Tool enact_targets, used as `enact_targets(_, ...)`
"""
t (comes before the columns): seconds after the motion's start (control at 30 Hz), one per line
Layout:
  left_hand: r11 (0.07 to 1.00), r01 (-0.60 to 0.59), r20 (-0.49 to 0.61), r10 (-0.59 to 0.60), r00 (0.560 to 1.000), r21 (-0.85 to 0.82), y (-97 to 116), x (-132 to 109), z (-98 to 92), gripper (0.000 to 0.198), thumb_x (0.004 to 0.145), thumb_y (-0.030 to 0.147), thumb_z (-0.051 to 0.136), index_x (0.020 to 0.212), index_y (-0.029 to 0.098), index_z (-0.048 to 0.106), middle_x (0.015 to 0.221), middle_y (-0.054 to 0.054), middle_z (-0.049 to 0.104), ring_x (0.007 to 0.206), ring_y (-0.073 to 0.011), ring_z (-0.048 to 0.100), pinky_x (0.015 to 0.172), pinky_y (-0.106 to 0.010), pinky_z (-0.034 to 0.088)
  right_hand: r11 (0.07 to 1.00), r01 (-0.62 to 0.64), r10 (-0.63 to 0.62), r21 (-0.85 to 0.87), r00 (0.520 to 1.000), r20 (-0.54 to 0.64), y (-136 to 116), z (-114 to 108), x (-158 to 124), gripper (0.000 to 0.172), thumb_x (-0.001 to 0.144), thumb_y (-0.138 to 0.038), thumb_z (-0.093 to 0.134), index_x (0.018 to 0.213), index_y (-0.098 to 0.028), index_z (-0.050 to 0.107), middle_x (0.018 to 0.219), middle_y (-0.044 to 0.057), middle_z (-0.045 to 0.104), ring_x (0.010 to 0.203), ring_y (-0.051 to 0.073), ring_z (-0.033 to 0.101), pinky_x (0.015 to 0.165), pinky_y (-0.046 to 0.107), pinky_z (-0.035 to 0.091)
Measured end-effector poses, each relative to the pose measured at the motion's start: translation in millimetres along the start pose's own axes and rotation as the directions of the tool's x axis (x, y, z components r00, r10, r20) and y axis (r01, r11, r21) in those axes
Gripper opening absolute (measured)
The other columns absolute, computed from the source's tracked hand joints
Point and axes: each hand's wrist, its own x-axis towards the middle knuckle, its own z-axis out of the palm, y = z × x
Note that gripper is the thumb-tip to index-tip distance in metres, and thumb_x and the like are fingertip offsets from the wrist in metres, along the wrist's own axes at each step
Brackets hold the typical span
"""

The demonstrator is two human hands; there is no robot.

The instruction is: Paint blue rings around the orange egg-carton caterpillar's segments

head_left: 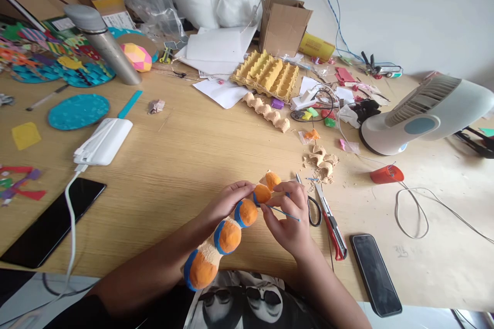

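An egg-carton strip [230, 236] with several bumps slants across in front of my chest. Orange clay caps its bumps, and blue clay bands run along the sides of most of them. My left hand [230, 199] is closed on the strip from the left, near its far end. On the opposite side, my right hand [290, 216] pinches a thin blue clay strand [285, 213] against the bumps at that end. The strand's free tip sticks out to the right across the palm. Part of the far end is hidden behind my right fingers.
Scissors [314, 211], a red utility knife [335, 234] and a phone [376, 273] lie to the right. A white fan [417, 113] stands farther right. Carton scraps [323, 162] and an egg tray [266, 74] sit beyond. At left are a power bank [106, 141] and metal bottle [111, 51].
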Motion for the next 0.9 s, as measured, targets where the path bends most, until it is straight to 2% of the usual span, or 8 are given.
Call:
enact_targets(0.2,1.000,0.014,0.001,-0.014,1.000,-0.008,0.9,1.1,0.6,0.022,0.081,0.042,0.079,0.073,0.023,0.069,0.070,-0.001,0.063,0.061,-0.0151,0.053,0.060,-0.028,0.036,1.000,-0.014,0.013,0.026,1.000,0.013,-1.9,-1.2,2.5,0.016,0.089,-0.014,0.071,0.090,-0.026,0.061,0.108,0.006,0.063,0.103,0.026,0.061,0.088,0.046,0.049)
enact_targets(0.47,1.000,0.003,-0.008,-0.003,1.000,-0.010,0.8,2.4,-0.7,0.019,0.083,0.036,0.077,0.072,0.022,0.070,0.069,-0.001,0.064,0.060,-0.0154,0.054,0.061,-0.029,0.035,0.984,-0.077,0.074,0.160,0.997,0.026,-2.5,-6.0,4.0,0.011,0.090,-0.016,0.069,0.086,-0.025,0.062,0.106,0.006,0.062,0.100,0.024,0.062,0.085,0.043,0.051)
enact_targets(0.73,1.000,0.019,0.035,-0.020,0.999,0.019,0.3,2.9,-1.5,0.020,0.082,0.040,0.078,0.075,0.022,0.071,0.073,-0.004,0.068,0.067,-0.0190,0.060,0.064,-0.030,0.038,0.992,-0.055,0.051,0.113,0.998,0.041,-1.1,-3.4,4.3,0.012,0.090,-0.016,0.070,0.088,-0.025,0.063,0.106,0.006,0.063,0.100,0.025,0.062,0.086,0.045,0.050)
enact_targets(0.9,0.999,0.037,0.065,-0.037,0.997,-0.002,-1.3,6.4,-2.4,0.025,0.077,0.045,0.081,0.071,0.023,0.069,0.066,-0.002,0.065,0.063,-0.0174,0.058,0.061,-0.029,0.039,0.994,-0.041,0.037,0.100,0.999,0.039,-2.1,-1.9,4.7,0.014,0.090,-0.014,0.071,0.089,-0.025,0.061,0.105,0.006,0.063,0.100,0.024,0.062,0.085,0.044,0.049)
